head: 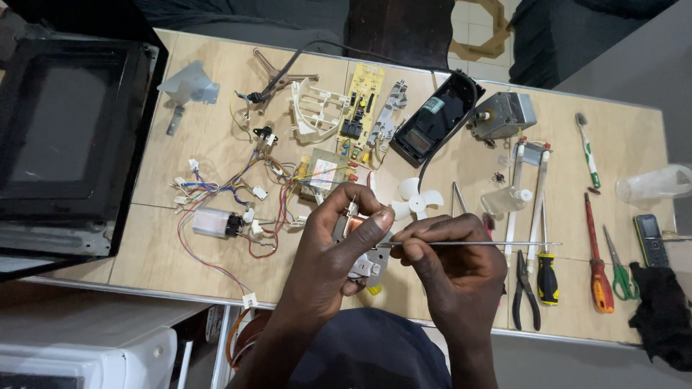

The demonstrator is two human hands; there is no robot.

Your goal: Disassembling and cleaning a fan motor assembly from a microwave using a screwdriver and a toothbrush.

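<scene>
- The left hand (333,241) is clamped around a small metal motor block with copper-coloured windings (358,245), thumb laid across its top and fingers curled beneath. That grip appears to steady the block and turn its upper face toward the camera.
- The right hand (450,263) pinches a thin grey metal rod (468,244) between thumb and fingertips. The rod lies nearly level, its tip touching the block at about 9 o'clock from the hand, a hold that suits fine probing.
- Both wrists enter from 6 o'clock, and the hands meet above the near edge of the pale plywood table (180,166).
- At 12 o'clock from the hands lies a white plastic fan blade (417,202). At 9 o'clock is a tangle of coloured wires (231,198).
- At 3 o'clock black-handled pliers (525,292) and a yellow-and-black screwdriver (547,277) lie side by side, apparently kept within reach.
</scene>
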